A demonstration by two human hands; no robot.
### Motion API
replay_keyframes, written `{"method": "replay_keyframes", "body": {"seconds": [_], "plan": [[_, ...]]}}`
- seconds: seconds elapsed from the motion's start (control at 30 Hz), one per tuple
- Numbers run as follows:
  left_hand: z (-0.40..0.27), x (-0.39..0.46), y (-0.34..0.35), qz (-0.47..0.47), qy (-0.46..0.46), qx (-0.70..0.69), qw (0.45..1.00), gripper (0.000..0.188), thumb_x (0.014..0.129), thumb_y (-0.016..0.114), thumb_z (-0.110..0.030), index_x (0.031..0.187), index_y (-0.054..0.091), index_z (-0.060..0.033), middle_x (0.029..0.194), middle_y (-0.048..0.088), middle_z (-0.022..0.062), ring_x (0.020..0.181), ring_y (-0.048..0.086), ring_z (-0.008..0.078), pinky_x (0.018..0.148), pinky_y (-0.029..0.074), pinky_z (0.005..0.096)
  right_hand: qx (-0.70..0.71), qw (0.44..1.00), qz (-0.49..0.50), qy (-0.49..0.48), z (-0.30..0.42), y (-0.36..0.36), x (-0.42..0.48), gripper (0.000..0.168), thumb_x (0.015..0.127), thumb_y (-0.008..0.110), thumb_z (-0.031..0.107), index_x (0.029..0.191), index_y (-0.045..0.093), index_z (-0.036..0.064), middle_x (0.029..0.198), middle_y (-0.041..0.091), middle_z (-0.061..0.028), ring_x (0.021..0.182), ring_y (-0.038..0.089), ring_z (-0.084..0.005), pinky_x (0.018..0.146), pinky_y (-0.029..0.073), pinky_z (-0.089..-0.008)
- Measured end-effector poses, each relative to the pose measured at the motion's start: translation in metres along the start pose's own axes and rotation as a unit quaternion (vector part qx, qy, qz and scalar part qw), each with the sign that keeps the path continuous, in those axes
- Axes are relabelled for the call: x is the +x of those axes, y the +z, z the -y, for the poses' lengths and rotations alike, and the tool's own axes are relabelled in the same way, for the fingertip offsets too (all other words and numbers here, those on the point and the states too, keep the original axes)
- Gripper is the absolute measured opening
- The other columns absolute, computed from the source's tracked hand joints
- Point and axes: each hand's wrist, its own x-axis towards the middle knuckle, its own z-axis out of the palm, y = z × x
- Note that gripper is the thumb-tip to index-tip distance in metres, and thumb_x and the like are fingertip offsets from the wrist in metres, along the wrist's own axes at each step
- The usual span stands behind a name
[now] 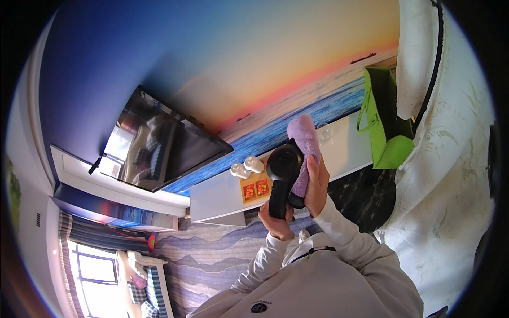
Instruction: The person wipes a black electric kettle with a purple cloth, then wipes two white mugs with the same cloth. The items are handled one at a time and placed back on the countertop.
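My left hand point(275, 223) grips the handle of a black hand-held appliance point(284, 162), which looks like a hair dryer. Its round head points up and away from me. In my right hand point(317, 187) is a lilac terry cloth point(304, 133), bunched lengthwise against the appliance's right side. A dark rounded end shows below the cloth; whether it belongs to the appliance is hidden. Both hands are held in front of my body, over the near edge of a long white wall console point(216, 198).
On the console sit a wooden tray point(255, 178), two white cups point(247, 167), red packets point(255, 189) and a clear glass point(324, 132). A green bag point(385, 153) stands right, beside pale draped fabric point(441, 175) and a black marbled surface point(362, 194). A television point(163, 147) hangs left.
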Motion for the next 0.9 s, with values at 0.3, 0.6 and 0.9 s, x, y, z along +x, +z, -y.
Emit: {"method": "replay_keyframes", "body": {"seconds": [0.3,0.6,0.9], "plan": [[-0.03,-0.004,0.015,-0.024,0.034,0.043,0.998,0.049,0.081,0.026,-0.046,0.063,0.045,-0.0045,0.043,0.037,0.004,0.036,0.031,0.0136,0.038,0.025,0.0249,-0.152,0.969,0.032,-0.194,-0.06,-0.004,-0.026,0.048,0.088,0.037,0.038,0.108,0.044,-0.005,0.102,0.05,-0.0224,0.093,0.048,-0.0388,0.08,0.037,-0.0403],[-0.011,-0.019,-0.002,-0.057,0.005,-0.066,0.996,0.051,0.08,0.028,-0.051,0.063,0.044,-0.0057,0.042,0.036,0.004,0.036,0.031,0.0156,0.038,0.023,0.0271,-0.184,0.98,0.081,0.0,-0.007,0.016,-0.014,0.031,0.088,0.04,0.024,0.093,0.053,-0.003,0.08,0.055,-0.0191,0.076,0.054,-0.0346,0.068,0.041,-0.0403],[-0.031,0.01,-0.03,-0.14,-0.024,-0.115,0.983,0.038,0.083,0.033,-0.044,0.086,0.052,-0.0121,0.06,0.052,0.001,0.037,0.039,0.0145,0.034,0.026,0.0225,-0.262,0.945,0.032,-0.193,-0.025,0.062,-0.041,0.035,0.089,0.041,0.026,0.106,0.047,-0.004,0.094,0.053,-0.0203,0.085,0.052,-0.0334,0.075,0.041,-0.0345]]}}
